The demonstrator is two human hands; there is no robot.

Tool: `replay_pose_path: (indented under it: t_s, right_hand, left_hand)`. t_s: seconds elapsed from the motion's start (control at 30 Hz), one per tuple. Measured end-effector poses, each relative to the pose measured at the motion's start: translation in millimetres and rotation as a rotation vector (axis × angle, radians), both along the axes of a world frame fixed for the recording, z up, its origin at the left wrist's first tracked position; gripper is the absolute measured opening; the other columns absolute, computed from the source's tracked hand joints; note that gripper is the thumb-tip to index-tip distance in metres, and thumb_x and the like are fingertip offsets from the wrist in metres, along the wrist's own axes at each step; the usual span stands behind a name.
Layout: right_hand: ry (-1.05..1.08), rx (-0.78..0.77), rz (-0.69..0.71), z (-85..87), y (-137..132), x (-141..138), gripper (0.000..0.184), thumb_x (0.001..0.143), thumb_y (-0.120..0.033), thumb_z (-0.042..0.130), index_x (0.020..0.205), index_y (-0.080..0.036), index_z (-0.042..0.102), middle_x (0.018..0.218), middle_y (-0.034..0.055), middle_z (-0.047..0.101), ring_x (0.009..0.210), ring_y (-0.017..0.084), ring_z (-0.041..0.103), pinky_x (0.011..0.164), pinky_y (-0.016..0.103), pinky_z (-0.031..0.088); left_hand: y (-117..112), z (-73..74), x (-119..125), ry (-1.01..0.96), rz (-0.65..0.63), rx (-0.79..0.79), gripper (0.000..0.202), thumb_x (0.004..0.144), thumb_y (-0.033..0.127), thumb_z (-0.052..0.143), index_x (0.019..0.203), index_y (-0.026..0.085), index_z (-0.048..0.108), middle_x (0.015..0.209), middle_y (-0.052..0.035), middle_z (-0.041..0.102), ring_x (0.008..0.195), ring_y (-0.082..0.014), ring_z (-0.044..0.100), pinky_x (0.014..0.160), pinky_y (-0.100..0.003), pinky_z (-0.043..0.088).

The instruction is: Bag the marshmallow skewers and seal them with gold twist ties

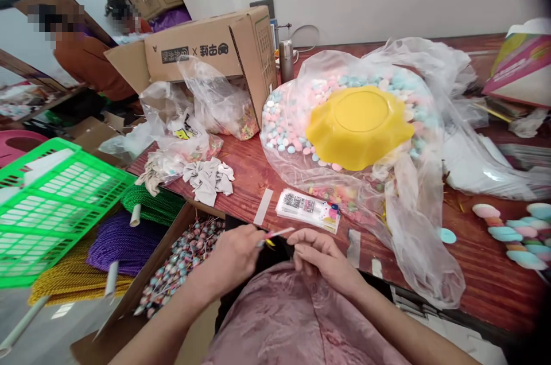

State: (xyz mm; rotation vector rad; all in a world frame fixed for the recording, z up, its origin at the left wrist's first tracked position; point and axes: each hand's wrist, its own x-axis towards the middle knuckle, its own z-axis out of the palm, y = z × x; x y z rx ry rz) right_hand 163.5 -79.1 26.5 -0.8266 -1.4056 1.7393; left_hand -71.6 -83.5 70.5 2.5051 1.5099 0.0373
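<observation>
My left hand (241, 257) is closed, its fingertips pinching a thin white-and-pink strip (279, 233) with a small yellow bit below it. The strip points toward my right hand (321, 256), whose fingers are curled together at its far end; what they hold, if anything, is hidden. Just beyond both hands, a stack of printed labels (307, 211) lies on the table edge. Below my left arm stands an open carton (172, 218) filled with many small wrapped balls on sticks (181, 264).
A yellow scalloped bowl (360, 124) lies upside down on a clear bag of pastel candies (284, 124). Crumpled grey cloth (209, 178), a large cardboard box (202, 55) and a metal mug (286, 61) are behind. At left are a green basket (55, 204) and twisted cords (123, 244); people sit beyond.
</observation>
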Motion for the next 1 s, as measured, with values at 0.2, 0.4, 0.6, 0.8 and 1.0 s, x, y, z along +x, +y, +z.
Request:
replay_pose_path:
  t_s: [0.2,0.4,0.6,0.8,1.0]
  right_hand:
    - [-0.219,0.238,-0.070,2.6,2.7,19.0,0.023,0.094,-0.034,0.054,0.077,-0.021,0.062,0.063,-0.0014,0.057,0.052,0.013,0.050,0.045,0.025,0.040]
    - [-0.377,0.509,-0.198,25.2,-6.5,25.1,0.019,0.094,-0.023,0.050,0.080,-0.025,0.063,0.068,0.0002,0.063,0.061,0.018,0.060,0.058,0.033,0.054]
    - [-0.684,0.614,-0.894,30.6,-32.2,147.0,0.009,0.091,-0.022,0.060,0.096,-0.026,0.066,0.081,0.0030,0.070,0.064,0.020,0.064,0.057,0.031,0.053]
    - [-1.526,0.356,-1.153,-4.5,-50.2,268.0,0.020,0.086,-0.031,0.056,0.071,-0.021,0.063,0.076,0.0116,0.065,0.069,0.026,0.060,0.061,0.039,0.042]
    - [-1.796,0.143,-1.062,-23.3,-50.3,265.1,0.023,0.090,-0.026,0.046,0.078,-0.018,0.064,0.086,0.0124,0.066,0.076,0.025,0.059,0.060,0.034,0.035]
  left_hand:
    - [-0.5,5.3,-38.9,0.432,0.394,-0.150,0.018,0.083,0.012,0.056,0.097,0.014,0.067,0.108,-0.0166,0.066,0.104,-0.0303,0.060,0.087,-0.044,0.051]
    - [48.0,-15.2,80.7,0.027,-0.209,0.069,0.026,0.087,0.012,0.050,0.111,0.016,0.061,0.118,-0.0118,0.060,0.110,-0.0272,0.053,0.095,-0.041,0.049]
    - [69.4,-41.7,115.0,0.126,-0.365,0.225,0.027,0.084,0.000,0.044,0.099,0.011,0.064,0.097,-0.0125,0.063,0.091,-0.0271,0.059,0.077,-0.039,0.053]
    - [78.5,-61.5,91.3,-0.240,-0.398,0.535,0.025,0.091,0.002,0.044,0.091,0.013,0.067,0.084,-0.0086,0.066,0.078,-0.0193,0.060,0.071,-0.030,0.052]
    - [78.4,-61.6,100.2,-0.368,-0.334,0.595,0.024,0.094,0.012,0.054,0.073,0.016,0.064,0.070,-0.0036,0.062,0.067,-0.0157,0.056,0.064,-0.028,0.046]
